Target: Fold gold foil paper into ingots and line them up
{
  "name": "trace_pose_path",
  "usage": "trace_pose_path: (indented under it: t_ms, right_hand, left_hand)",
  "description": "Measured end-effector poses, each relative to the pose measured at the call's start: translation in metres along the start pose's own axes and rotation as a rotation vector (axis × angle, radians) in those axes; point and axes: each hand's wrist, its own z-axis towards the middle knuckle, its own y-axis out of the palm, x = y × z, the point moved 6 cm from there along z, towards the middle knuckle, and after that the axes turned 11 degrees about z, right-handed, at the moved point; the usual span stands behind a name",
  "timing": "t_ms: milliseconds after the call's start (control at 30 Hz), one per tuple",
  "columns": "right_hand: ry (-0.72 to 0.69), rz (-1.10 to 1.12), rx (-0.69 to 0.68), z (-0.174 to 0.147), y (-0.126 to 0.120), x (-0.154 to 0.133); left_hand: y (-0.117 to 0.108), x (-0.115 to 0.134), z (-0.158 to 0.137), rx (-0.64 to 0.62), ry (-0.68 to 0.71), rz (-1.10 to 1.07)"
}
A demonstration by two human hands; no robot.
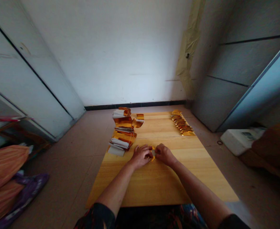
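Observation:
A small sheet of gold foil paper point(153, 153), pale on its inner side, is between my two hands over the middle of the table. Gold edges show above and below my fingers. My left hand point(141, 156) has its fingers closed on the sheet's left side. Against its right side, my right hand point(163, 154) is curled with the fingertips pinched together. Stacks of gold paper sheets point(123, 135) with grey-white backs lie beyond my left hand. Two loose gold sheets point(138, 123) lie next to them. At the far right is a row of folded gold paper pieces point(181, 122).
The wooden table point(154, 187) ends just before my body. Behind it stands a white wall point(130, 63). A grey cabinet point(235, 66) and a white foam box point(236, 140) are on the right. Orange and purple bags point(8, 178) lie at the left.

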Motion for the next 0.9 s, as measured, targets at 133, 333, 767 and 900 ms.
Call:
trace_pose_path:
  t_ms: [133,333,767,900]
  right_hand:
    - [0.035,-0.048,0.004,-0.004,0.007,-0.004]
    - [0.106,-0.047,-0.013,-0.001,0.005,0.003]
    - [0.142,-0.04,0.036,-0.007,0.003,-0.001]
    - [0.151,-0.095,0.006,-0.011,0.009,-0.008]
  left_hand:
    - [0.003,-0.002,0.001,0.0,0.007,0.009]
    - [0.003,-0.001,0.001,-0.013,0.001,0.014]
    - [0.002,0.0,0.002,0.004,0.007,0.019]
    - [0.007,-0.004,0.002,0.023,0.016,0.035]
